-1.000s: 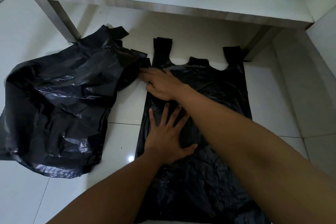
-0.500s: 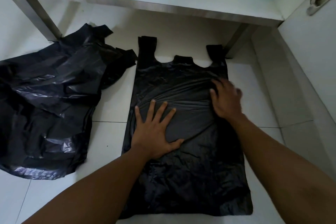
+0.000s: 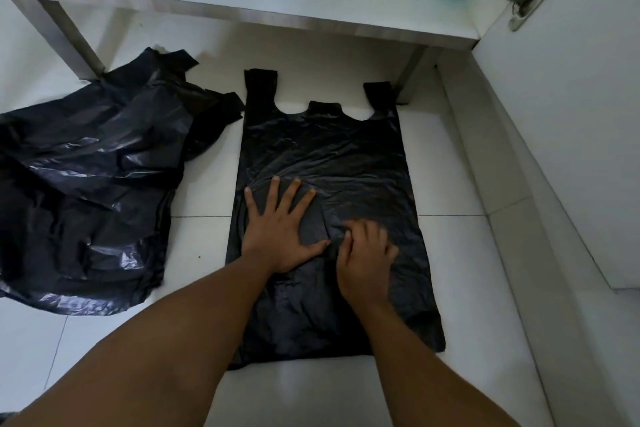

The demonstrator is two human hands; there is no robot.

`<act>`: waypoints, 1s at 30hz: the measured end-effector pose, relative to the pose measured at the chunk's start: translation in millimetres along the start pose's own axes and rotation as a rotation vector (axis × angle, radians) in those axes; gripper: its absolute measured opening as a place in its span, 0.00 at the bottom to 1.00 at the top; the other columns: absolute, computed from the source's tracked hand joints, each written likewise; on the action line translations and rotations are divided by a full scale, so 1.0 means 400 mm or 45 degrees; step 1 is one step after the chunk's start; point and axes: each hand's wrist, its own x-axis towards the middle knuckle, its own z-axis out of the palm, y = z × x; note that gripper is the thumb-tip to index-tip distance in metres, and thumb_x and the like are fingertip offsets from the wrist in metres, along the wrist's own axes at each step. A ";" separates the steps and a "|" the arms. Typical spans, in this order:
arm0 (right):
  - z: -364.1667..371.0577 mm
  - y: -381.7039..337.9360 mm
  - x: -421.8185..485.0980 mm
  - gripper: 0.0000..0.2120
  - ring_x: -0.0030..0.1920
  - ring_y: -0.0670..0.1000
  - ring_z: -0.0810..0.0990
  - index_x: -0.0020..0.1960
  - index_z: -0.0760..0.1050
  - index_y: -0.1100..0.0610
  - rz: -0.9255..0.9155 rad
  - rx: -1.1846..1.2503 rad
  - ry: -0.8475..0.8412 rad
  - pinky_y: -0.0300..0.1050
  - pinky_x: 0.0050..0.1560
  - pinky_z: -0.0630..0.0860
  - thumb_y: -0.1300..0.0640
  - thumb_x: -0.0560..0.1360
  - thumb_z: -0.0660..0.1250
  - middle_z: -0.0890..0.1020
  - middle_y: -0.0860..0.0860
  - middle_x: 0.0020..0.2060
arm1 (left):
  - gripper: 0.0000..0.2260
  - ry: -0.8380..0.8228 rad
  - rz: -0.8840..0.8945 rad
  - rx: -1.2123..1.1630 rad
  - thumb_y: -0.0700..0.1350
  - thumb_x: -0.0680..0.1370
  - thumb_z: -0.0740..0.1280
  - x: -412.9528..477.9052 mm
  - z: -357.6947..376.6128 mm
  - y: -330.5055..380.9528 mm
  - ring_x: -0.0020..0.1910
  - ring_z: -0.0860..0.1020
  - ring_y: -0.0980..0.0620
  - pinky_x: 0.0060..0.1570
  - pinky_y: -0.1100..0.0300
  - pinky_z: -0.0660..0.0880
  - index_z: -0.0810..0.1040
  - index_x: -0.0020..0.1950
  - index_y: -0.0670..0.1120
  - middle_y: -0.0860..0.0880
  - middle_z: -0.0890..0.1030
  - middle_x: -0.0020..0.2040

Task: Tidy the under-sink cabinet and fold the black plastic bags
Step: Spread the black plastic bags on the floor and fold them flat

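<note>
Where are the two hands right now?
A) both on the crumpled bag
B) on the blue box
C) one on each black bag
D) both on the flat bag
D: the left hand presses on the flat bag with fingers spread, and the right hand rests on it just beside, while the crumpled bag lies untouched to the left.

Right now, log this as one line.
left hand: flat on spread bag | right hand: on bag, blurred | crumpled bags: floor, left | fold: pending
</note>
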 end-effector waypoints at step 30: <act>-0.098 0.302 -0.077 0.26 0.66 0.57 0.67 0.68 0.70 0.53 0.478 -0.164 0.010 0.63 0.67 0.61 0.42 0.79 0.47 0.73 0.55 0.66 | 0.41 0.071 0.149 -0.077 0.76 0.75 0.46 -0.192 0.053 0.024 0.81 0.44 0.47 0.72 0.28 0.40 0.57 0.81 0.54 0.52 0.54 0.82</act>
